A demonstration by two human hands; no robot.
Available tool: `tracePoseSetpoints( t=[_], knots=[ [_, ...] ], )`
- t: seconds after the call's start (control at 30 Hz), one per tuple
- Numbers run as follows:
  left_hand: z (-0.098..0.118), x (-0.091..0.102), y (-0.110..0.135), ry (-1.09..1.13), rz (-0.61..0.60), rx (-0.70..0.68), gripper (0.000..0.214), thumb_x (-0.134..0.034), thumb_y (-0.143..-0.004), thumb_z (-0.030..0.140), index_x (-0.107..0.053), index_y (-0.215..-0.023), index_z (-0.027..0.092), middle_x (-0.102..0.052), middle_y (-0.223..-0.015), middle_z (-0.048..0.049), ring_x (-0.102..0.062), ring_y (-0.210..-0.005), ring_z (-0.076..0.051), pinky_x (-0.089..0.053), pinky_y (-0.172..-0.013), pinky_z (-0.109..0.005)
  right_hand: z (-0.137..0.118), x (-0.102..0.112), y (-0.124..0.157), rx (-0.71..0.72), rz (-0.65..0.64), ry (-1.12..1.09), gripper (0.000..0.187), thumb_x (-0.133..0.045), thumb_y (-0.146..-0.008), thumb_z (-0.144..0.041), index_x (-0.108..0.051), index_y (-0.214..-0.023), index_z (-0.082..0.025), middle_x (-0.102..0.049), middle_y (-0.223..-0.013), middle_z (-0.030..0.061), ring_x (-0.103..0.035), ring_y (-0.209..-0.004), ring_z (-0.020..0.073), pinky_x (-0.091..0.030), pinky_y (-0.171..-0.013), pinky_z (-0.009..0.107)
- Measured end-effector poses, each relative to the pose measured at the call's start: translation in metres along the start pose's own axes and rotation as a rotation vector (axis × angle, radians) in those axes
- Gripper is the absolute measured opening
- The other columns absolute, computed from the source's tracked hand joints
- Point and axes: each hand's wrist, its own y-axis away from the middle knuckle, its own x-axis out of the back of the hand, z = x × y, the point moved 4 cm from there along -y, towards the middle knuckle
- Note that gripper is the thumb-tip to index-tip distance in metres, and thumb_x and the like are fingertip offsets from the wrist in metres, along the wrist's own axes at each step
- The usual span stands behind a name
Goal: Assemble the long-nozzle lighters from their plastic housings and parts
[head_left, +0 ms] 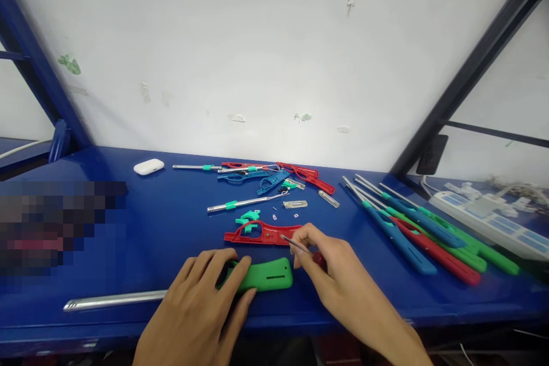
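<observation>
My left hand (206,297) is closed over a green long-necked lighter (268,275) lying on the table. Its silver tube (115,299) points left. Between the fingers of my right hand (330,266) is a small screwdriver (295,244) with a thin metal shaft and a red handle partly hidden in the palm. The shaft's tip is over a red lighter shell half (266,233), just beyond the green lighter; I cannot tell whether they touch. Green plastic pieces (249,219) lie by that shell.
Behind lie a loose metal tube (240,203), clear fuel tanks (295,204), blue shell halves (273,182) and red shell halves (317,177). Several whole lighters (429,229) rest at right, near a power strip (489,223). A white case (148,167) sits at back left.
</observation>
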Motion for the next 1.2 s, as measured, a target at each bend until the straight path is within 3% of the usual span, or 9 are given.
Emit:
tracePoseSetpoints(
  t=[0.13,0.43,0.63,0.97,1.2],
  knots=[
    [0.001,0.000,0.000,-0.001,-0.001,-0.004,0.032,-0.052,-0.103,0.025,-0.063,-0.132,0.020,-0.069,-0.117,-0.0098,-0.064,-0.102,-0.030,-0.050,-0.087,-0.045,0.003,-0.002,-0.003,-0.076,0.031,0.001,0.027,-0.045,-0.107,-0.032,-0.051,-0.082,-0.025,-0.057,-0.072,-0.0053,-0.048,-0.061,0.0146,-0.036,-0.057,0.025],
    [0.002,0.000,-0.002,-0.003,0.007,-0.012,0.031,-0.052,-0.103,0.024,-0.064,-0.131,0.018,-0.068,-0.117,-0.0105,-0.063,-0.102,-0.031,-0.048,-0.086,-0.045,0.019,-0.004,-0.006,-0.132,0.064,0.000,0.029,-0.044,-0.105,-0.031,-0.045,-0.076,-0.024,-0.050,-0.066,-0.0059,-0.043,-0.060,0.0141,-0.032,-0.056,0.026],
    [0.002,-0.001,-0.002,0.003,0.006,-0.015,0.031,-0.049,-0.105,0.024,-0.064,-0.131,0.017,-0.067,-0.117,-0.0103,-0.061,-0.102,-0.030,-0.046,-0.088,-0.044,0.021,-0.006,-0.007,-0.113,0.036,-0.053,0.034,-0.039,-0.109,-0.036,-0.040,-0.077,-0.025,-0.041,-0.067,-0.0069,-0.032,-0.060,0.0135,-0.028,-0.054,0.027],
    [0.003,-0.003,0.000,-0.022,0.003,-0.020,0.031,-0.048,-0.105,0.024,-0.064,-0.131,0.017,-0.066,-0.120,-0.0112,-0.059,-0.105,-0.031,-0.043,-0.090,-0.045,0.009,-0.004,-0.009,-0.029,0.066,-0.042,0.048,-0.054,-0.106,-0.048,-0.041,-0.068,-0.022,-0.045,-0.065,-0.0061,-0.036,-0.062,0.0124,-0.030,-0.058,0.027],
    [0.003,-0.003,0.000,-0.026,0.006,-0.025,0.031,-0.047,-0.105,0.022,-0.064,-0.130,0.015,-0.066,-0.119,-0.0120,-0.058,-0.104,-0.032,-0.043,-0.089,-0.046,0.010,-0.010,-0.010,-0.010,0.120,0.015,0.054,-0.057,-0.103,-0.048,-0.034,-0.062,-0.022,-0.035,-0.058,-0.0064,-0.029,-0.057,0.0118,-0.024,-0.052,0.028]
  ],
)
